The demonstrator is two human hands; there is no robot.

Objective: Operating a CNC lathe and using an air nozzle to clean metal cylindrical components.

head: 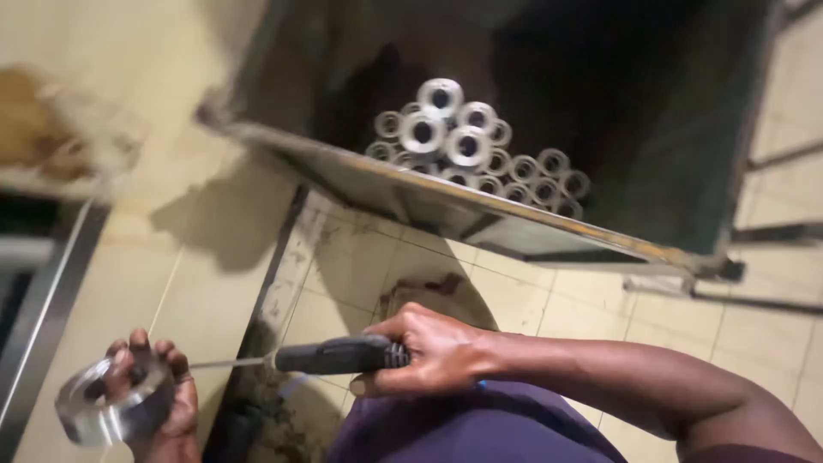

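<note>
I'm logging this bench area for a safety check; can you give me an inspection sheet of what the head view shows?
Surface: tiled floor, stained and worn in places.
Job's things: metal ring in the left hand; tool with black handle in the right hand, its thin shaft pointing toward the ring.
Clutter: stack of metal rings piled inside a dark metal bin.
Grippers: both hands closed around what they hold.
Cables: nothing seen.
Surroundings: pale wall with a brown patch; metal frame at right.
</note>
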